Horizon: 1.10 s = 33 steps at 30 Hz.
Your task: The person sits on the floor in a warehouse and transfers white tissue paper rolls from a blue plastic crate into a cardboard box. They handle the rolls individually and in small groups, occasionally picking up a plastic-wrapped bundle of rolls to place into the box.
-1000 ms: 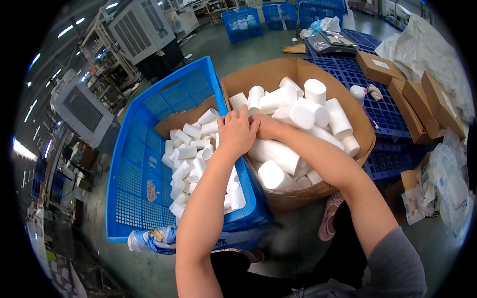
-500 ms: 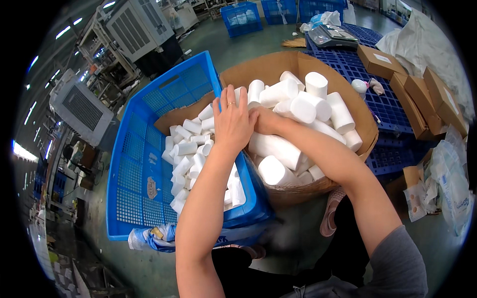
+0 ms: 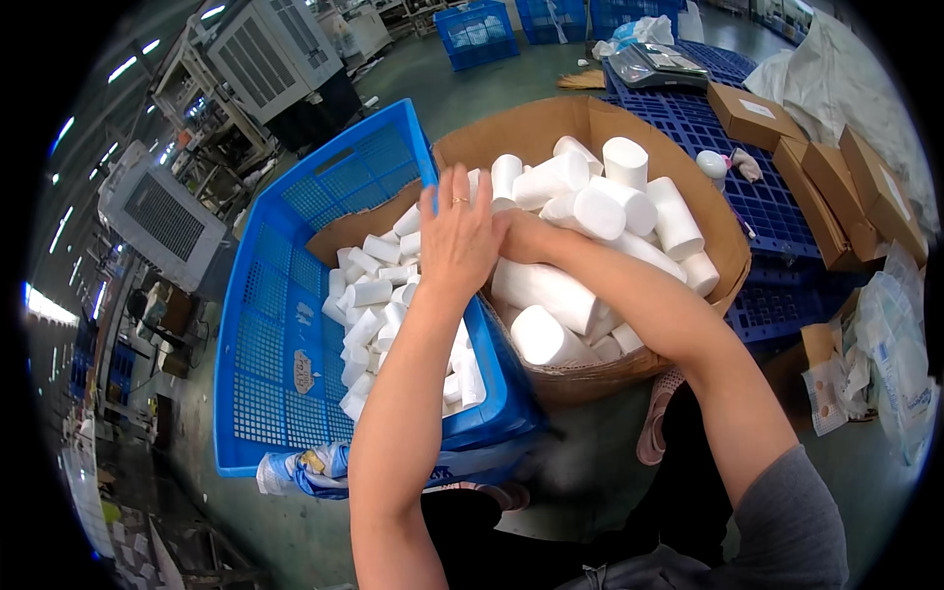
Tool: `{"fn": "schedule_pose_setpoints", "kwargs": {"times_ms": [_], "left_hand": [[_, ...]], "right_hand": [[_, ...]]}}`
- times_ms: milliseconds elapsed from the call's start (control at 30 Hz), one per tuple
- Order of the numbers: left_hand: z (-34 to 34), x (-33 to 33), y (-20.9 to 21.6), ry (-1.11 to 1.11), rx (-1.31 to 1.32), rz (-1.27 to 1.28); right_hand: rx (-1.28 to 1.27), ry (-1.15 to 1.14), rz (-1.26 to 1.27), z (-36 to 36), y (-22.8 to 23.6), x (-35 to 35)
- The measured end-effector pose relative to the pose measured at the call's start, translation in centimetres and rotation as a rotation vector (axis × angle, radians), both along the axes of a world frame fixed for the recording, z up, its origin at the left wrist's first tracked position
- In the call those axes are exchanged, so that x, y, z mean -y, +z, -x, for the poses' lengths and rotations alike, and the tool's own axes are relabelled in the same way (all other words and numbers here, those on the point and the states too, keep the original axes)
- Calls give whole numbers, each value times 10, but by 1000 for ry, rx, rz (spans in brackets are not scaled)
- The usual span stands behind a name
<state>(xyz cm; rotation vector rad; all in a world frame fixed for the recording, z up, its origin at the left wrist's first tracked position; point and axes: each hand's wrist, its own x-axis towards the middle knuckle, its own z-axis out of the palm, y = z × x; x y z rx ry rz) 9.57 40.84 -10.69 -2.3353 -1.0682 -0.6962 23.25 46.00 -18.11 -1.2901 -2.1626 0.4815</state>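
Note:
My left hand [image 3: 454, 241] is over the meeting edges of a blue plastic crate [image 3: 258, 324] and a round-cornered cardboard box [image 3: 706, 162]. Its fingers point away from me, stretched out and slightly apart, with a ring on one. My right hand [image 3: 523, 239] reaches in from the right, close against the left one, and its fingers are hidden behind it. Large white cylindrical rolls [image 3: 546, 285] heap up in the cardboard box, around and under my right forearm. Smaller white rolls [image 3: 369, 293] lie in a pile inside the crate, left of my left forearm.
Right of the box stands a blue pallet [image 3: 777, 218] bearing a scale [image 3: 661, 67] and small cardboard cartons [image 3: 755, 118]. Clear plastic bags [image 3: 895, 344] lie at the right. Grey cooling units [image 3: 162, 211] stand at the left, more blue crates [image 3: 477, 37] farther back.
Both hands stay almost in the same place over the edge between crate and box. The left fingers have shifted slightly and look a little blurred; the view has moved slightly.

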Motion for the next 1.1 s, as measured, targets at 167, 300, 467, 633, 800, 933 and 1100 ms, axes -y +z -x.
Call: {"fn": "schedule_pose_setpoints", "kwargs": {"times_ms": [167, 300, 467, 633, 800, 933, 1100], "left_hand": [[4, -5, -3, 41, 5, -83], [11, -7, -1, 168, -17, -204], [-1, -2, -4, 207, -84, -223], [-3, 4, 3, 301, -84, -171], [-3, 2, 2, 335, -124, -159], [-4, 4, 3, 322, -138, -174], [-2, 3, 2, 335, -152, -184]], "right_hand": [[-729, -156, 183, 1, 22, 6], [-1278, -100, 414, -1, 62, 18], [-1183, 80, 369, 20, 83, 41], [-1172, 85, 371, 26, 86, 54], [-1154, 76, 307, 29, 74, 45], [-1149, 75, 299, 27, 81, 51], [-1138, 85, 288, 29, 77, 47]]}}
